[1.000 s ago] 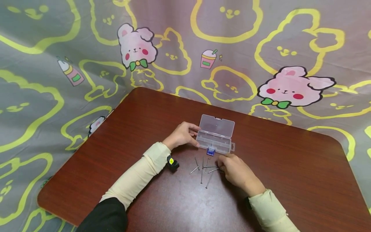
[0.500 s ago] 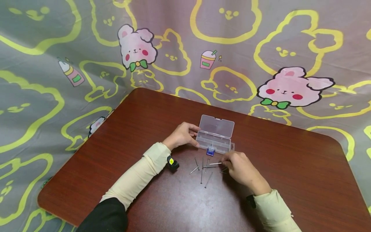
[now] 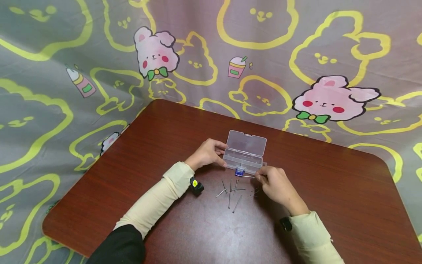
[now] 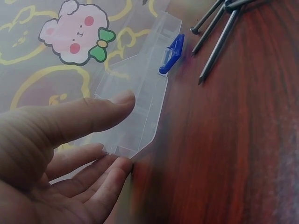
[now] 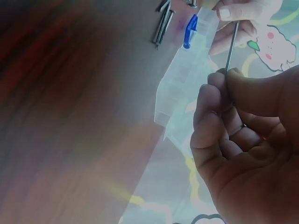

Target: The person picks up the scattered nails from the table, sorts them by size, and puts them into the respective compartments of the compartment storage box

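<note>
A clear plastic compartment box (image 3: 242, 160) lies with its lid (image 3: 246, 143) folded back and its blue latch (image 3: 239, 171) at the front. My left hand (image 3: 209, 153) holds the box's left end between thumb and fingers. In my right hand (image 3: 275, 183), thumb and fingertips pinch a nail (image 5: 231, 49), which points left past the box's front edge beside the latch. The right wrist view shows its shank sticking out over the box. More nails (image 3: 239, 189) lie loosely crossed on the table in front of the box.
Some thin, short dark pieces (image 3: 254, 195) lie on the table just left of the right hand. The brown wooden table (image 3: 184, 128) meets a patterned curtain (image 3: 204, 55) at its back and left edges. Black straps (image 3: 196, 186) sit at both wrists.
My right hand has picked a nail out of the scattered ones and carried it up and slightly right, to the box's front edge. The left hand and box stay in place.
</note>
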Action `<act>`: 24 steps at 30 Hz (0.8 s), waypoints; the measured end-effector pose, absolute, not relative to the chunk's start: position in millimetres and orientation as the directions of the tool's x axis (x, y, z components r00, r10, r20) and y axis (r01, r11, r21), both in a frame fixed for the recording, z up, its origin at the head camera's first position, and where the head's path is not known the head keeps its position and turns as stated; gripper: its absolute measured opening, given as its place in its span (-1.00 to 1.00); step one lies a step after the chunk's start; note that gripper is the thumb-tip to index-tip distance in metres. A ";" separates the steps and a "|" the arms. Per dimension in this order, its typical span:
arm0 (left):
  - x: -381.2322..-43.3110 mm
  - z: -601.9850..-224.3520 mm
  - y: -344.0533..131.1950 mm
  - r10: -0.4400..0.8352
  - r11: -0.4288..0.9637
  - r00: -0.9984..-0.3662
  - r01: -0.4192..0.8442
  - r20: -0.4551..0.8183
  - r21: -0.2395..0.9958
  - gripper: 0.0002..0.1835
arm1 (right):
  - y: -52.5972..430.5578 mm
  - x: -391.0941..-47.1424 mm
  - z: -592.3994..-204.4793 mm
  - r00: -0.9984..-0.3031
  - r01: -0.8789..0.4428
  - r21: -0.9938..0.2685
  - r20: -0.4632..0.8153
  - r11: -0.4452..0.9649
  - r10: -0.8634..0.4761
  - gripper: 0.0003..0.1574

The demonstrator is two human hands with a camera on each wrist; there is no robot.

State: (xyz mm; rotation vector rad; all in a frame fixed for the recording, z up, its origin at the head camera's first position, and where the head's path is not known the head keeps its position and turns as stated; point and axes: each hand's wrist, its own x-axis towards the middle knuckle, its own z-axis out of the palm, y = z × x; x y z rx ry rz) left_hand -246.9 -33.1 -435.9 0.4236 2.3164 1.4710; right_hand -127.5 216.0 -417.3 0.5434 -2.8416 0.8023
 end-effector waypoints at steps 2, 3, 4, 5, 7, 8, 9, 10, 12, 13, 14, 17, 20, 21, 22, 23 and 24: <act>-247.2 -436.1 -33.5 0.436 0.413 -0.889 0.060 -0.140 0.909 -0.23 | 216.2 -130.0 -416.9 -0.930 -0.367 -0.486 0.221 0.793 -0.295 -0.68; -247.2 -436.0 -33.6 0.437 0.413 -0.889 0.061 -0.139 0.909 -0.23 | 216.2 -131.2 -416.6 -0.932 -0.360 -0.491 0.217 0.793 -0.289 -0.68; -247.2 -436.3 -33.7 0.438 0.413 -0.888 0.062 -0.139 0.909 -0.23 | 216.3 -132.4 -416.4 -0.935 -0.354 -0.497 0.214 0.792 -0.283 -0.69; -247.3 -436.3 -33.7 0.439 0.414 -0.888 0.064 -0.137 0.908 -0.23 | 216.3 -133.5 -416.3 -0.938 -0.345 -0.505 0.209 0.791 -0.276 -0.69; -247.3 -436.5 -33.7 0.440 0.414 -0.888 0.066 -0.137 0.908 -0.23 | 216.4 -135.5 -416.4 -0.944 -0.329 -0.516 0.197 0.791 -0.264 -0.69; -247.2 -436.5 -33.6 0.442 0.413 -0.887 0.065 -0.137 0.909 -0.23 | 216.4 -136.4 -416.5 -0.946 -0.322 -0.520 0.195 0.791 -0.257 -0.70; -246.9 -436.4 -33.7 0.443 0.412 -0.886 0.065 -0.138 0.909 -0.23 | 216.4 -137.3 -416.8 -0.948 -0.317 -0.522 0.193 0.792 -0.253 -0.71; -246.7 -436.3 -33.7 0.444 0.412 -0.885 0.064 -0.139 0.909 -0.23 | 216.4 -138.4 -416.9 -0.949 -0.313 -0.525 0.191 0.792 -0.249 -0.72; -246.7 -436.0 -33.8 0.445 0.411 -0.885 0.063 -0.140 0.909 -0.23 | 216.4 -140.3 -416.9 -0.952 -0.306 -0.523 0.190 0.795 -0.241 -0.74; -246.7 -436.0 -33.9 0.444 0.412 -0.885 0.062 -0.141 0.909 -0.23 | 216.5 -141.2 -416.9 -0.953 -0.303 -0.521 0.191 0.798 -0.237 -0.75; -246.6 -435.9 -33.9 0.443 0.413 -0.885 0.060 -0.143 0.909 -0.22 | 216.5 -142.1 -416.8 -0.954 -0.299 -0.520 0.191 0.800 -0.232 -0.77; -246.9 -436.0 -33.9 0.441 0.414 -0.885 0.055 -0.147 0.909 -0.22 | 216.9 -145.0 -416.3 -0.957 -0.288 -0.518 0.192 0.806 -0.218 -0.80; -247.0 -435.8 -33.8 0.441 0.414 -0.885 0.054 -0.149 0.909 -0.22 | 217.5 -148.4 -415.9 -0.960 -0.277 -0.520 0.187 0.808 -0.209 -0.80; -247.1 -435.8 -33.8 0.442 0.413 -0.884 0.055 -0.148 0.909 -0.22 | 217.8 -149.6 -415.9 -0.961 -0.273 -0.524 0.184 0.807 -0.205 -0.80; -247.2 -435.8 -33.8 0.444 0.412 -0.884 0.055 -0.147 0.910 -0.22 | 218.1 -150.8 -416.0 -0.962 -0.269 -0.527 0.181 0.806 -0.203 -0.80; -247.4 -436.1 -34.0 0.445 0.410 -0.884 0.057 -0.146 0.910 -0.22 | 218.4 -152.1 -416.1 -0.963 -0.265 -0.530 0.179 0.805 -0.199 -0.80; -247.4 -436.2 -34.1 0.446 0.412 -0.884 0.060 -0.144 0.909 -0.22 | 218.8 -153.4 -416.4 -0.964 -0.262 -0.532 0.179 0.805 -0.196 -0.80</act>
